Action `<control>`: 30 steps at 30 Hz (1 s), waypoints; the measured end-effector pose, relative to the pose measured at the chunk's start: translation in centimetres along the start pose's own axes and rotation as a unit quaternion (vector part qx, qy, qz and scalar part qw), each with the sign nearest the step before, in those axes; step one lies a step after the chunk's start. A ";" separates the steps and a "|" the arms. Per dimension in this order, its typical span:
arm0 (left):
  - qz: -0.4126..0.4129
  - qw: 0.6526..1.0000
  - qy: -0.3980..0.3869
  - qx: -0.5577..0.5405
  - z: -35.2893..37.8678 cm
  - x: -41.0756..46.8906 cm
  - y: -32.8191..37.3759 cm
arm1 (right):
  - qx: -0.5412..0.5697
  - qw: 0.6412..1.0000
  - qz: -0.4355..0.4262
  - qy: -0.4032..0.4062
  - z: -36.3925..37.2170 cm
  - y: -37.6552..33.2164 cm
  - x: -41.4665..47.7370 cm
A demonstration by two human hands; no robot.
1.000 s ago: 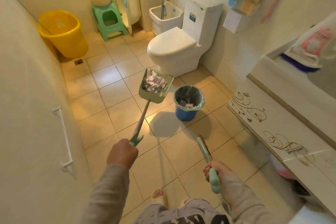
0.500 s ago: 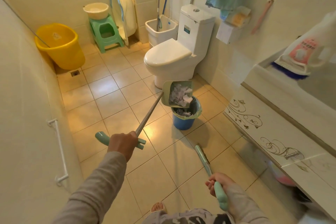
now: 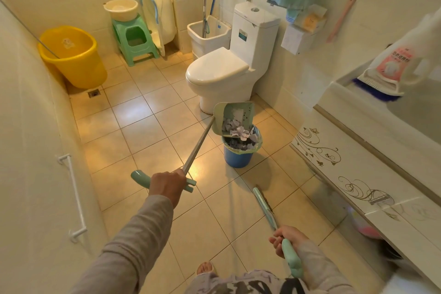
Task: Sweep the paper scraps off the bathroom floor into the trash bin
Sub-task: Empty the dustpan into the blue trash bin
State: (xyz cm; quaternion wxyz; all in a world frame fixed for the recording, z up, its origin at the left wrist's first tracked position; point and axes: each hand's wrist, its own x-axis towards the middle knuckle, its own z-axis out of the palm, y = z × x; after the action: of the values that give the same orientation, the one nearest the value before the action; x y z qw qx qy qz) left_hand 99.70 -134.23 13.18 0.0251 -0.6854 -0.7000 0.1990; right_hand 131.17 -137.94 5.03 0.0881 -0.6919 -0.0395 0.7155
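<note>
My left hand [image 3: 168, 187] grips the long handle of a green dustpan [image 3: 232, 114]. The pan is tipped steeply over the blue trash bin [image 3: 238, 157], its lip at the bin's rim. White paper scraps [image 3: 238, 130] slide from the pan's lower edge into the bin, which has a green liner and holds more scraps. My right hand [image 3: 287, 238] holds the teal broom [image 3: 263, 205] by its handle. The broom head rests on the tiles, in front of the bin and apart from it.
A white toilet [image 3: 219, 71] stands just behind the bin. A vanity cabinet [image 3: 358, 174] runs along the right. A yellow bucket [image 3: 71, 57], a green stool [image 3: 134, 38] and a mop sink [image 3: 207, 33] stand at the back. The wall [image 3: 31, 150] on the left carries a towel bar.
My left hand swung the dustpan right from the floor's middle to above the bin and tipped it. Scraps now spill into the bin. The broom barely moved.
</note>
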 end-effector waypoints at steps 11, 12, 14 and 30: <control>0.132 0.969 0.019 0.207 1.7 0.4 -0.1 | 0.021 1.000 -0.002 -0.018 0.5 0.0 -0.8; 0.143 0.965 0.019 0.220 2.0 0.5 -0.3 | 0.021 1.000 -0.003 -0.018 0.4 -0.1 -0.9; 0.134 0.967 0.021 0.216 2.5 0.3 -0.5 | 0.023 1.000 -0.006 -0.016 0.3 0.0 -1.2; 0.155 0.938 0.067 0.303 -1.1 3.2 -3.7 | 0.015 1.000 -0.015 0.001 0.1 0.9 -1.0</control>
State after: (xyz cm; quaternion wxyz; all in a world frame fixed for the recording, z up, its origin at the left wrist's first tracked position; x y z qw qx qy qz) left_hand 96.32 -130.74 14.62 0.2472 -0.7573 -0.4884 0.3562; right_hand 130.98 -139.01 5.85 0.1095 -0.6907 -0.0394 0.7138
